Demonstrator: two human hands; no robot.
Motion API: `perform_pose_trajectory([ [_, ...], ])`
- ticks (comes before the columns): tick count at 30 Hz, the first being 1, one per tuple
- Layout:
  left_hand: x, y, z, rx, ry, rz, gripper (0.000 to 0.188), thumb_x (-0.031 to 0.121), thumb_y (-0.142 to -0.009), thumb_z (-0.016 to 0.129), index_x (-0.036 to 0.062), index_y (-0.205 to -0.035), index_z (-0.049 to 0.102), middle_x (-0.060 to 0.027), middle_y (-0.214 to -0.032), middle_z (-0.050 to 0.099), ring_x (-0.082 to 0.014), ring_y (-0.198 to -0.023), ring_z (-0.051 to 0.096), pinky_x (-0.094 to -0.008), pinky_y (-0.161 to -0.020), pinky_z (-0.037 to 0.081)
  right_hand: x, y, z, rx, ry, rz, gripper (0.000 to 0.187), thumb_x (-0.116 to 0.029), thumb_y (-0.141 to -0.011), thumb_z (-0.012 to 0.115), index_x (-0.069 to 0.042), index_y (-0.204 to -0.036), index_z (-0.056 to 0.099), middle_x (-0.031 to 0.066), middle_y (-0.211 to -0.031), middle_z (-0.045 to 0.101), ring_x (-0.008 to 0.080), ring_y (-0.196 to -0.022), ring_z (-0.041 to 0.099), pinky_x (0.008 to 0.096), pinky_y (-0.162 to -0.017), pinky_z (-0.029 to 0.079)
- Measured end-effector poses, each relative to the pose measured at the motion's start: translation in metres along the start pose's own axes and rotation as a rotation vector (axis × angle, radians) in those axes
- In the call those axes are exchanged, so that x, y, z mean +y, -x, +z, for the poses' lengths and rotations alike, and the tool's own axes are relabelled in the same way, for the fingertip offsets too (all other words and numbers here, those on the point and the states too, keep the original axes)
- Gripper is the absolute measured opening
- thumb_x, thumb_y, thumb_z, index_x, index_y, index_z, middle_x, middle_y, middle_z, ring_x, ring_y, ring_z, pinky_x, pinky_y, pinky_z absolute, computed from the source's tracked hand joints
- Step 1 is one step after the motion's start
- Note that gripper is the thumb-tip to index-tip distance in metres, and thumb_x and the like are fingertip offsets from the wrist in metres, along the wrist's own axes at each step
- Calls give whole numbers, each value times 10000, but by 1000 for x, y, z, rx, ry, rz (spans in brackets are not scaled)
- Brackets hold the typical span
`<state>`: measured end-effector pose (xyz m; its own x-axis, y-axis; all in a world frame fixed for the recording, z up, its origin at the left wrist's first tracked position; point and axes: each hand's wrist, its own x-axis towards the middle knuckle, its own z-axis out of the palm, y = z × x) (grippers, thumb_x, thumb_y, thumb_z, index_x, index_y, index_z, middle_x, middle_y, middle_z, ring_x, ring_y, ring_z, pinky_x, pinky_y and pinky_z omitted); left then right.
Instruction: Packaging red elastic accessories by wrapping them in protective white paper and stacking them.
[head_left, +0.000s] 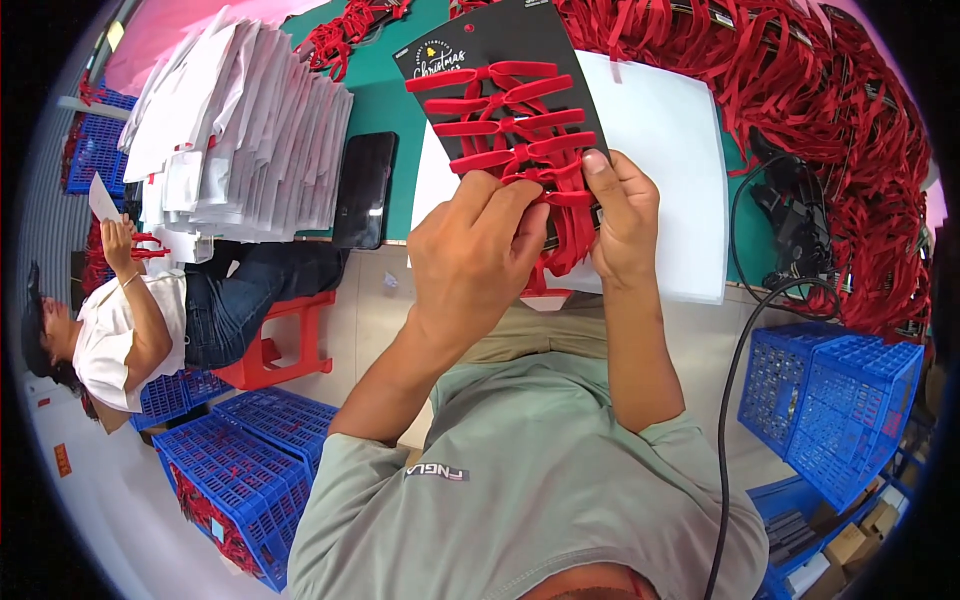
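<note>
Card: a black card is held up, tilted, over a white sheet at the near edge of the table; its upper part is left uncovered by the hands.
Bows: red bows are set across the card in a column, one below another; the lower ones are partly hidden by the fingers, and loose red tails are hung beneath.
Left hand: the left hand is laid over the card's lower front, its fingers bent and drawn narrow, the tips pinched on the lowest bow; whether the card's edge is also gripped cannot be told.
Right hand: the card's right edge is held by the right hand, the thumb pressed on the front, the other fingers mostly hidden behind.
Table: the green table is covered on the right by a large heap of red ribbon; a black phone is laid left of the sheet, just beside a stack of white packets.
Cable: a black cable is looped down at the right.
Co-worker: a white paper is held by a seated co-worker at left.
Floor: blue crates are placed on both sides.
</note>
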<state>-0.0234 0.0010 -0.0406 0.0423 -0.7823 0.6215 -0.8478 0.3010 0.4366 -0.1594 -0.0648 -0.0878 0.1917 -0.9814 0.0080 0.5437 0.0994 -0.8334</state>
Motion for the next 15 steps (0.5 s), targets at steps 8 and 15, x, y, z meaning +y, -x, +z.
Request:
perform_pose_trajectory([
  [8,-3,2,5,48,-1,7,191,83,-728,786,88,-890,686,-26,-735,558,-189,-527,545,-316,-486,433,4,-1,0,7,-2,-3,231,-175,-997,607,45,-1024,673,20,-858,673,48,-729,561,209,-666,473],
  [15,-4,5,10,72,30,-23,204,79,-722,791,87,-891,676,-24,-722,555,-181,-521,543,-312,-484,431,5,0,2,25,5,-1,221,-171,-998,604,39,-1001,671,14,-839,665,46,-724,557,206,-661,470],
])
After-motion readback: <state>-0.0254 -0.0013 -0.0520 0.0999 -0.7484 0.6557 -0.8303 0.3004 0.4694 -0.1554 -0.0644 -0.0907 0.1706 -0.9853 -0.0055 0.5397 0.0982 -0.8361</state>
